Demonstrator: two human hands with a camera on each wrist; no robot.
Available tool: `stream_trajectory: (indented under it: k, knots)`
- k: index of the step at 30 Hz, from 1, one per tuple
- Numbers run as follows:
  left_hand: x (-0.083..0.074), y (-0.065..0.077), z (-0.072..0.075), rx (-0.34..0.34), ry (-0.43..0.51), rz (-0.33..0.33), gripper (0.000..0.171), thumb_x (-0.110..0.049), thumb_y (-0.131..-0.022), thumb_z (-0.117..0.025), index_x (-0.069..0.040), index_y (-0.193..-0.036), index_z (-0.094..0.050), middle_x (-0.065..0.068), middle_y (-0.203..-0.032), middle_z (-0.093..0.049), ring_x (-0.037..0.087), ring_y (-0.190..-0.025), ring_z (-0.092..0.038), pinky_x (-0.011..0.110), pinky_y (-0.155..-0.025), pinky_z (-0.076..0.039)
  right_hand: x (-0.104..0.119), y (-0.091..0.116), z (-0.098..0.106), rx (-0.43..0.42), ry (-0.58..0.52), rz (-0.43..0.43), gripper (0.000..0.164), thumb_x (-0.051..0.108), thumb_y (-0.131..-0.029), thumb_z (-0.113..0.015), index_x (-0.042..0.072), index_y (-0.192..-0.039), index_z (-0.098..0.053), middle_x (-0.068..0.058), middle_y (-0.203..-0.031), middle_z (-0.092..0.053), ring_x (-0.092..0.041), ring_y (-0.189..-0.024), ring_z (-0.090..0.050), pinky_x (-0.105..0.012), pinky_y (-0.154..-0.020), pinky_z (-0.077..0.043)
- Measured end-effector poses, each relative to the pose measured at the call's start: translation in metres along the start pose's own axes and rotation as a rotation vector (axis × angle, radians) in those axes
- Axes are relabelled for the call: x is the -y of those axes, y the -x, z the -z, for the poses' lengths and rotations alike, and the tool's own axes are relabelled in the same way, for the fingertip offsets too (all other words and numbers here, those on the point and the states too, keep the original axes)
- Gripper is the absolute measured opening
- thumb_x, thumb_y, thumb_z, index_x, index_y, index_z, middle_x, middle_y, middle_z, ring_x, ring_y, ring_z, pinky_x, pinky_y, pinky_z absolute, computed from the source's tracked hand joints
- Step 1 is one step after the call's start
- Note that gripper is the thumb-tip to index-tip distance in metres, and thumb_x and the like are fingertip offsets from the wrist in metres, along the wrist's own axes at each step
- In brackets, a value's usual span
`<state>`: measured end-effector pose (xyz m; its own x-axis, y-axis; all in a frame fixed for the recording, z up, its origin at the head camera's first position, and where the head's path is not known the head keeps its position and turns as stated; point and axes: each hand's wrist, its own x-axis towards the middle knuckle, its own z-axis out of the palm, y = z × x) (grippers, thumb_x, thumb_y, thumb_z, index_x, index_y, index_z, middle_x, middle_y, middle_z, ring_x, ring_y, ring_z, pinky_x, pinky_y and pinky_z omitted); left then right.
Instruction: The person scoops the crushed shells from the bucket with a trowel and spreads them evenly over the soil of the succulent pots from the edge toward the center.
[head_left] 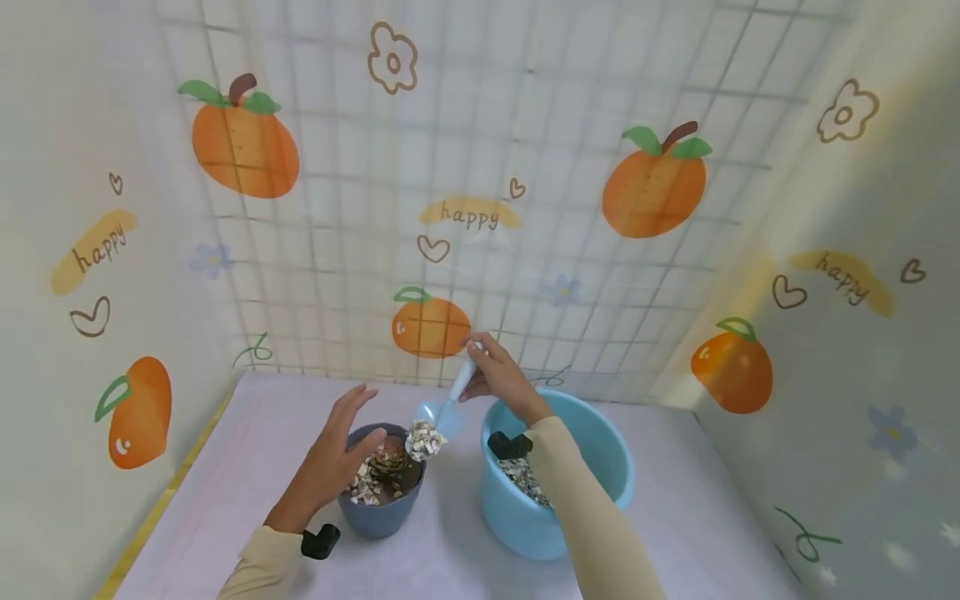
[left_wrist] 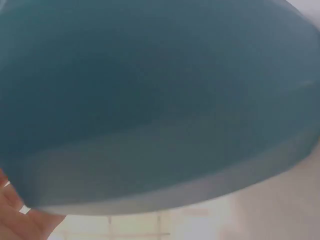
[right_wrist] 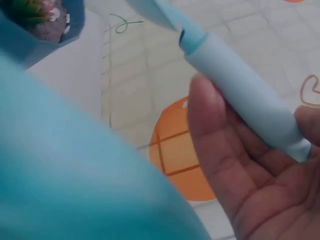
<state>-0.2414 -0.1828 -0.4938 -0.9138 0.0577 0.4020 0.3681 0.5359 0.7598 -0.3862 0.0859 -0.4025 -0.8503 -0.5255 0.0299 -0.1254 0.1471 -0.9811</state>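
My right hand (head_left: 498, 375) grips the pale handle of a small light-blue trowel (right_wrist: 250, 95). Its blade carries a heap of whitish pebbles (head_left: 425, 440) at the right rim of a blue-grey flower pot (head_left: 380, 521). Inside that pot a reddish-green succulent (head_left: 392, 457) stands in brown soil, with pebbles along the left side. My left hand (head_left: 330, 458) is at the pot's left rim, fingers extended and thumb reaching over the edge. The pot's wall (left_wrist: 160, 100) fills most of the left wrist view, with part of the fingers (left_wrist: 22, 220) showing at the lower left.
A large light-blue bucket (head_left: 525, 529) stands right of the pot, with more pebbles (head_left: 522, 479) in its bottom; my right forearm crosses over it. Both stand on a pale table cover (head_left: 697, 508). A printed curtain with oranges hangs behind and at both sides.
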Motion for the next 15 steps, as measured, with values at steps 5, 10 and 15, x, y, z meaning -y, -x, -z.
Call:
stream_trajectory:
  k: [5, 10, 15]
  knots:
    - [0.012, 0.006, -0.01, 0.001, 0.01, 0.04, 0.059, -0.049, -0.098, -0.054, -0.043, -0.151, -0.027, -0.004, -0.161, -0.016, 0.03, -0.143, -0.023, 0.072, -0.097, -0.028, -0.01, 0.004, -0.001, 0.017, -0.032, 0.0, 0.037, 0.04, -0.105, -0.044, 0.017, -0.134, -0.047, -0.028, -0.096, -0.065, -0.042, -0.08, -0.068, -0.053, -0.074, -0.054]
    - [0.022, 0.013, -0.017, 0.01, 0.008, 0.071, 0.058, -0.047, -0.099, -0.054, -0.039, -0.151, -0.029, -0.004, -0.16, -0.014, 0.035, -0.143, -0.022, 0.073, -0.095, -0.028, -0.014, 0.006, -0.005, 0.049, -0.049, 0.008, 0.037, 0.04, -0.105, -0.044, 0.014, -0.131, -0.045, -0.027, -0.093, -0.067, -0.042, -0.08, -0.069, -0.052, -0.074, -0.055]
    - [0.028, 0.016, -0.021, -0.027, 0.054, 0.058, 0.054, -0.042, -0.101, -0.053, -0.031, -0.15, -0.034, 0.0, -0.159, -0.018, 0.036, -0.143, -0.02, 0.07, -0.096, -0.031, -0.011, 0.006, -0.009, 0.075, -0.023, 0.021, 0.035, 0.039, -0.105, -0.045, 0.014, -0.13, -0.044, -0.026, -0.092, -0.067, -0.042, -0.081, -0.069, -0.051, -0.076, -0.054]
